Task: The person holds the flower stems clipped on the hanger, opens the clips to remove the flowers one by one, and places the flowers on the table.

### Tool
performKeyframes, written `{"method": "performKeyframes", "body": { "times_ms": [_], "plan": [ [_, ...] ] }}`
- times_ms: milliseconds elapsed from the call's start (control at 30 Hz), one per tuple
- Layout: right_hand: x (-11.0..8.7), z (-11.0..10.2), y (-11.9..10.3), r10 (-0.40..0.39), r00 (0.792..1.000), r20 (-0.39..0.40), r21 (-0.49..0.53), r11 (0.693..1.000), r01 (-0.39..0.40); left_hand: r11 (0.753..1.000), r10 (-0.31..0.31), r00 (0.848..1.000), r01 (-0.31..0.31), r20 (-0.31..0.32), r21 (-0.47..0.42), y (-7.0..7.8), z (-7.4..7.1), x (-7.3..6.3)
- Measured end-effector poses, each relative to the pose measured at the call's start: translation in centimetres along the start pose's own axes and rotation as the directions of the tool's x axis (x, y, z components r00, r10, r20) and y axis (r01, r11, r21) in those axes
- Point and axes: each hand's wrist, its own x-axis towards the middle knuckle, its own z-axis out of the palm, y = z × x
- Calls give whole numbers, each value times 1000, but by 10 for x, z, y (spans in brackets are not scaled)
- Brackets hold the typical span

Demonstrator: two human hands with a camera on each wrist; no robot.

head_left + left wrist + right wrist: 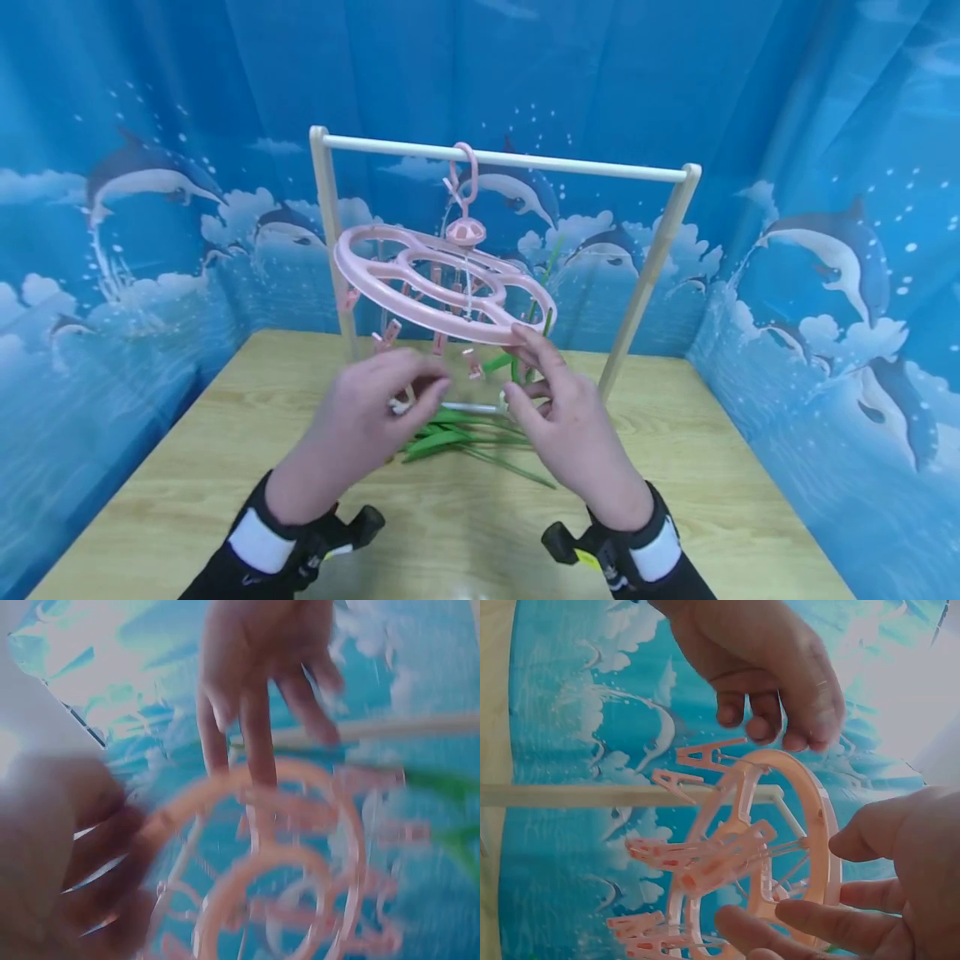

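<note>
A pink round clip hanger [420, 312] hangs tilted by its hook from a pale rack bar [577, 164], with several small clothespins dangling below its ring. At the ring's right front edge, my right hand [566, 408] touches the rim with an extended finger; its other fingers are spread in the right wrist view. My left hand [367, 417], blurred, is below the ring's left front, its fingers loosely bent and nothing seen in them. Green stems and leaves [525, 367] stand upright under the ring's right side, partly hidden by my right hand.
More long green leaves and stems [450, 437] lie on the wooden table [465, 517] beneath the hanger. The rack's right leg [648, 283] stands beyond my right hand. A blue curtain with dolphins [187, 208] surrounds the table's back and sides.
</note>
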Motion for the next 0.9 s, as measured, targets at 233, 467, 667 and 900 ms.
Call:
{"method": "performKeyframes", "body": {
  "times_ms": [233,467,667,900],
  "plan": [
    [-3,-12,0,130,991,-38,26,991,-129,967,-45,954,116,-296,226,-25,0,2],
    [3,-7,-1,157,987,-19,-61,986,-158,970,-69,950,135,-303,203,-32,7,3],
    [16,0,6,303,950,71,-138,947,-292,965,-82,956,147,-283,218,-31,8,4],
    [28,23,39,300,914,272,174,919,-354,970,-67,964,124,-258,211,-29,8,3]
  ]
}}
